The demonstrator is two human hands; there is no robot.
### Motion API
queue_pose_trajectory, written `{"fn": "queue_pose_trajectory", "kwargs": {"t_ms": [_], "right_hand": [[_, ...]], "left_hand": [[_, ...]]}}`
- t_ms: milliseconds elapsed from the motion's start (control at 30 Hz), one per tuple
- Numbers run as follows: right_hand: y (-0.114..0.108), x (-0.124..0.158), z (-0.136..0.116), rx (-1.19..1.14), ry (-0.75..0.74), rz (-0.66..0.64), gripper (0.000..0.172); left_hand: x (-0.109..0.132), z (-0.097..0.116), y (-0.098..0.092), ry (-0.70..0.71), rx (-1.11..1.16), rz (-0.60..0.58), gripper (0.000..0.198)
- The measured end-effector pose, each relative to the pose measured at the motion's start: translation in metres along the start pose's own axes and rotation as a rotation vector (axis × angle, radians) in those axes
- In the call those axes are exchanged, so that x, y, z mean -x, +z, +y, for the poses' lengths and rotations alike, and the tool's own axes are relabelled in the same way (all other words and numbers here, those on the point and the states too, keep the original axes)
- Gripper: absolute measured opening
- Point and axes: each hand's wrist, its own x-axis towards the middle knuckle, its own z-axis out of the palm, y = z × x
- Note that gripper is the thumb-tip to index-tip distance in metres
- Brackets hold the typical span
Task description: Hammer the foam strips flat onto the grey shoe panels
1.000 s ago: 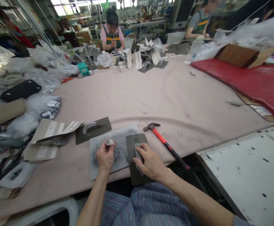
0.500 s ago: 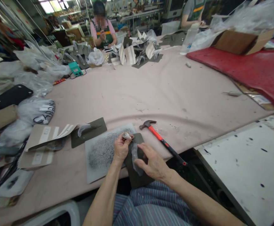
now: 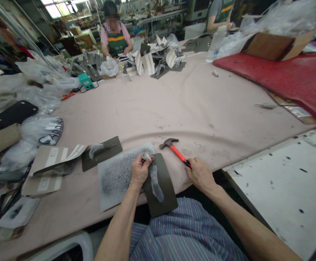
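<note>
My left hand [image 3: 140,171] is closed on a small whitish roll-like piece [image 3: 146,156] near the top left corner of a dark olive panel [image 3: 167,185]. A translucent grey strip [image 3: 156,183] runs along that panel, whose lower end hangs over the table's front edge by my lap. Under my left forearm and the panel's left side lies a speckled grey slab [image 3: 117,177]. To the right, my right hand [image 3: 200,174] is wrapped round the black handle of a claw hammer [image 3: 178,153] with a red shaft. The hammer's head points to the upper left.
Another olive panel [image 3: 111,152] and folded beige pieces [image 3: 49,163] lie at left, near plastic bags [image 3: 35,134]. Panels are piled [image 3: 147,61] at the far edge, where a person [image 3: 117,40] works. At right are a red sheet [image 3: 277,69] and a white board [image 3: 283,185].
My right hand has left the olive panel's strip, moved right and closed round the hammer's handle. My left hand has hardly moved. The person across the table has lowered a raised hand.
</note>
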Motion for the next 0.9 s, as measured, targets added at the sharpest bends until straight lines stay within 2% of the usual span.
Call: {"fn": "queue_pose_trajectory", "kwargs": {"t_ms": [100,233,267,333,400,433,500,567,633,733,767,833,900], "right_hand": [[-0.009,-0.009,-0.003,-0.202,0.051,-0.127,0.013],[-0.022,-0.019,-0.016,-1.018,0.313,-0.549,0.011],[-0.025,-0.020,-0.022,-1.156,0.366,-0.622,0.008],[-0.035,-0.018,-0.033,-1.252,0.415,-0.661,0.007],[-0.049,-0.011,-0.044,-1.246,0.396,-0.549,0.019],[-0.057,-0.007,-0.049,-1.225,0.346,-0.443,0.025],[-0.073,0.003,-0.054,-1.074,0.148,-0.155,0.031],[-0.084,0.012,-0.054,-0.804,-0.091,0.103,0.032],[-0.090,0.018,-0.052,-0.519,-0.261,0.152,0.027],[-0.104,0.020,-0.051,-0.200,-0.386,0.003,0.021],[-0.113,0.019,-0.053,-0.151,-0.412,-0.001,0.021],[-0.135,0.019,-0.060,-0.180,-0.449,0.142,0.023],[-0.153,0.020,-0.070,-0.338,-0.429,0.419,0.024]], "left_hand": [[-0.001,0.000,0.000,0.033,-0.062,-0.012,0.020],[-0.002,0.005,-0.003,0.128,-0.216,-0.076,0.013],[-0.002,0.006,-0.003,0.155,-0.250,-0.101,0.012],[-0.002,0.009,-0.004,0.201,-0.306,-0.145,0.011],[-0.002,0.009,-0.005,0.226,-0.340,-0.170,0.011],[-0.002,0.009,-0.005,0.231,-0.347,-0.174,0.012],[-0.001,0.007,-0.005,0.235,-0.351,-0.169,0.012],[0.001,0.005,-0.005,0.235,-0.345,-0.157,0.013],[0.001,0.002,-0.005,0.231,-0.347,-0.145,0.013],[0.001,0.000,-0.006,0.219,-0.375,-0.130,0.010],[0.001,0.000,-0.006,0.222,-0.378,-0.132,0.010],[0.001,0.001,-0.006,0.239,-0.360,-0.148,0.011],[0.001,0.002,-0.005,0.257,-0.336,-0.161,0.013]]}}
